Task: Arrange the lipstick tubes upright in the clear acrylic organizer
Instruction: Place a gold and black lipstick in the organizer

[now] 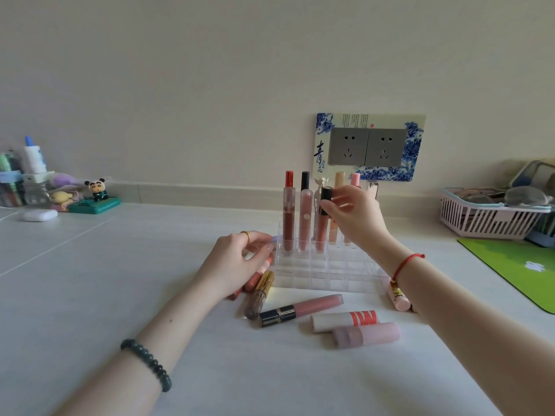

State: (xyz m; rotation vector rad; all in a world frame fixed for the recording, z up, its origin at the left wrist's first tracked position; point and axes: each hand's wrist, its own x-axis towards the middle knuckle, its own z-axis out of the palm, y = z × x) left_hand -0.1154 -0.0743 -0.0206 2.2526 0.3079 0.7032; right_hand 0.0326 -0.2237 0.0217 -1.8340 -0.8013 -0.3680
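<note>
Right hand (351, 217): fingers pinching the black cap of a gloss tube (322, 226), which stands upright in the far row of the organizer.
Left hand (240, 259): fingers curled over some loose tubes at the organizer's near-left corner; honestly can't tell if it's actually gripping one.
Organizer (330, 273): clear acrylic, sitting mid-surface (150, 265), near rows look unfilled.
Already standing: red-capped tube (289, 217) and black-capped tube (305, 217) left of the held one, beige tube (336, 211) and pink-capped tube (355, 179) to its right.
Lying loose, near side: gold-capped tube (259, 295), black-and-gold tube (300, 309), white tube with red lettering (345, 321), pale pink tube (366, 334).
Far right: pink basket (486, 217), green mat (516, 265).
</note>
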